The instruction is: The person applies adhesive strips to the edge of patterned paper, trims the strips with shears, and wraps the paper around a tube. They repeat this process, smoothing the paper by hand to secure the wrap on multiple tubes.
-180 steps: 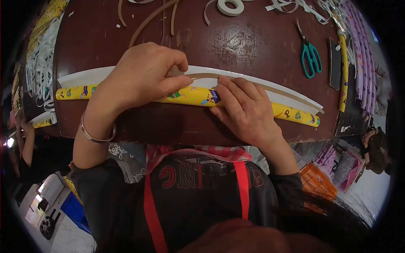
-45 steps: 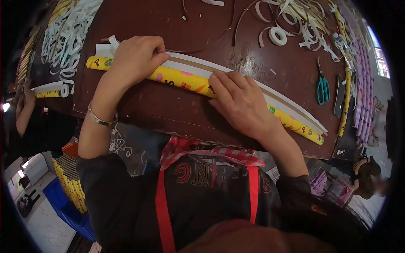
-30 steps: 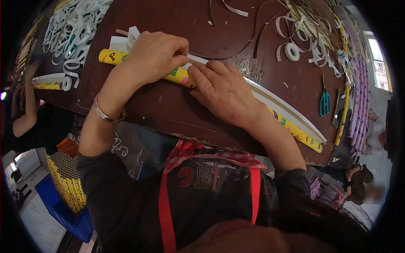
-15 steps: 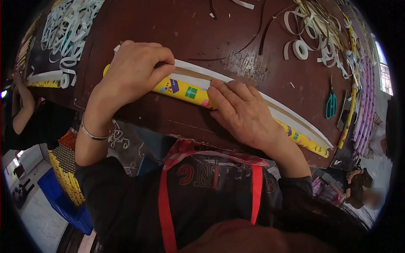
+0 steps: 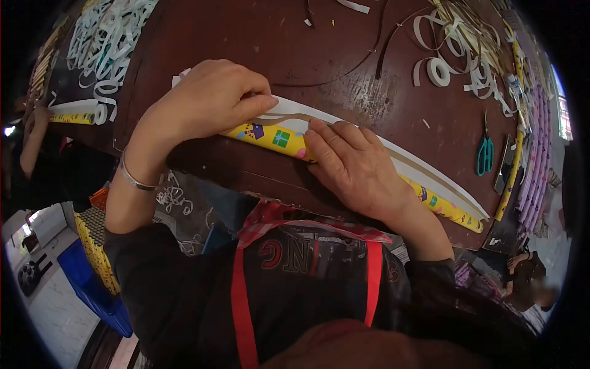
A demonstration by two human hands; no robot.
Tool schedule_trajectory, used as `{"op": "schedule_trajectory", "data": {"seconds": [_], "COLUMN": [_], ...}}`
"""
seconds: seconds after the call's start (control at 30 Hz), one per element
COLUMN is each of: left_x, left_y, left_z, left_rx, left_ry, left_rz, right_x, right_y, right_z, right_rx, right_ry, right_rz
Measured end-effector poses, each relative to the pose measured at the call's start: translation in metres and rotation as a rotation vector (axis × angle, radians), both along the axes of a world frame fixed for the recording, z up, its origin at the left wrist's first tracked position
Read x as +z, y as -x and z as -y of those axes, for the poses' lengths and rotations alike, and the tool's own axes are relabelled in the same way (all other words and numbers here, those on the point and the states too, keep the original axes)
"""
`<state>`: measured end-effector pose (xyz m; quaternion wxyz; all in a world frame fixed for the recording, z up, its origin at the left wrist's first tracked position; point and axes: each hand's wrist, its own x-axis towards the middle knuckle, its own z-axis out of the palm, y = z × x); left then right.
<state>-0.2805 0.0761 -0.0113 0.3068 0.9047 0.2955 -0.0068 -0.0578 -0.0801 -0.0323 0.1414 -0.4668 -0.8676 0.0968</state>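
A long roll of yellow wrapping paper [image 5: 273, 138] with printed gifts lies across the near part of the table, its white paper edge lifted along the far side. A tan strip [image 5: 433, 175] runs along that edge. My left hand [image 5: 215, 101] is closed over the roll's left part, thumb and forefinger together at the strip, which bows up slightly beside them. Farther right, my right hand [image 5: 353, 166] curls over the roll, fingertips against the paper edge. The roll's left end is hidden behind my left hand and wrist.
Green-handled scissors [image 5: 485, 155] lie on the table [image 5: 295, 37] at right, below a white tape roll [image 5: 438, 72] and loose strips. A heap of white strips [image 5: 104, 46] is at upper left. Purple rolls [image 5: 536, 160] line the right edge. Another person's arm [image 5: 35, 138] is at left.
My left hand has slid a little to the right along the paper edge, and the strip beside it now bows up more. My right hand stays nearly in place.
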Motion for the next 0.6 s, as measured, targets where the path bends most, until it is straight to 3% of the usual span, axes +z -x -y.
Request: {"op": "schedule_trajectory", "data": {"seconds": [0.2, 0.27, 0.4, 0.53, 0.6], "left_x": [0.005, 0.007, 0.025, 0.014, 0.01], "left_y": [0.0, 0.017, 0.062, 0.111, 0.128], "left_z": [-0.003, -0.014, -0.03, -0.046, -0.055], "left_rx": [-0.123, -0.035, 0.158, 0.408, 0.45], "left_ry": [-0.044, -0.181, -0.171, -0.17, -0.324], "left_rz": [0.034, 0.086, -0.02, 0.017, -0.015], "right_x": [0.0, 0.001, 0.001, 0.001, -0.001], "right_y": [0.0, 0.0, 0.0, -0.003, -0.003], "right_z": [0.001, 0.001, -0.001, -0.002, -0.001], "right_rx": [-0.001, -0.007, 0.001, 0.035, 0.037], "right_ry": [-0.01, -0.003, -0.008, -0.05, -0.046], "right_rz": [-0.002, -0.025, -0.041, -0.018, -0.012]}}
